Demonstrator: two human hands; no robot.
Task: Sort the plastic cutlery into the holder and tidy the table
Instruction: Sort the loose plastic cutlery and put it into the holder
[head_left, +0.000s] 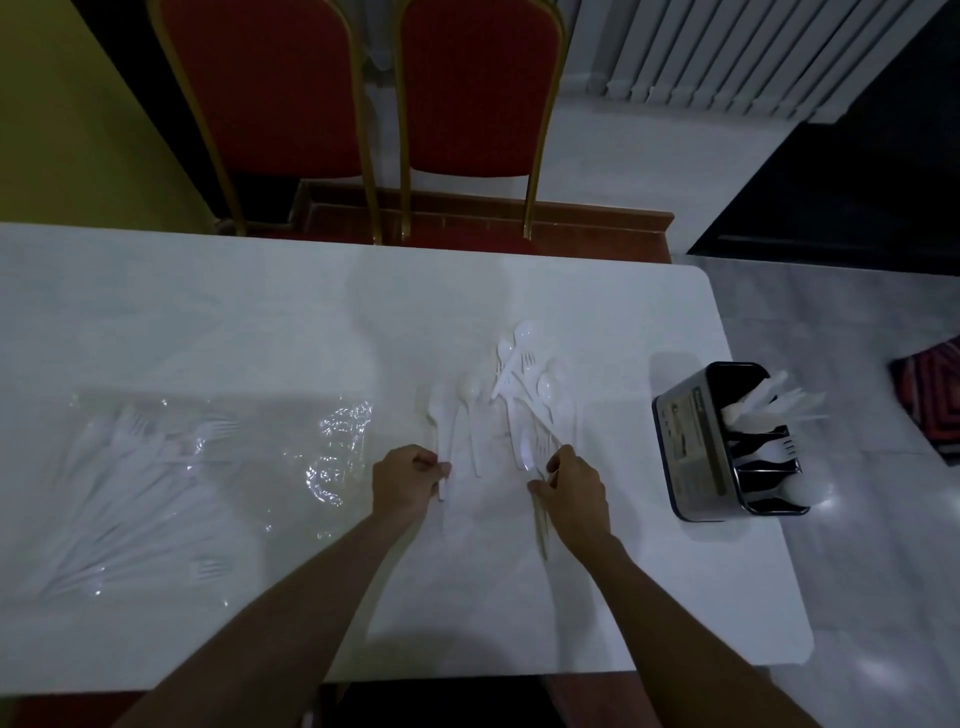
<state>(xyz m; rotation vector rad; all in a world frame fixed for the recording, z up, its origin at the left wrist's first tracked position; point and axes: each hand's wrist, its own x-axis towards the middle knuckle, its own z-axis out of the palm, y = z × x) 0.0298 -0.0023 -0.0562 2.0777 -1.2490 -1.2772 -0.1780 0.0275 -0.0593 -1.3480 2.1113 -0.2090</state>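
Note:
A loose heap of white plastic cutlery (524, 395), spoons and forks mixed, lies in the middle of the white table (260, 312). My left hand (408, 480) pinches the handle end of a white piece at the heap's left side. My right hand (571, 491) grips a few long handles that stick out toward me below the hand. At the table's right edge stands the dark cutlery holder (691, 447) with a label on its side; forks, spoons and other white pieces stand in its compartments.
A clear plastic bag (171, 467) with several white forks lies on the left part of the table. Two red chairs with gold frames (467, 104) stand beyond the far edge. Pale floor lies to the right, with a striped cloth (935, 395) on it.

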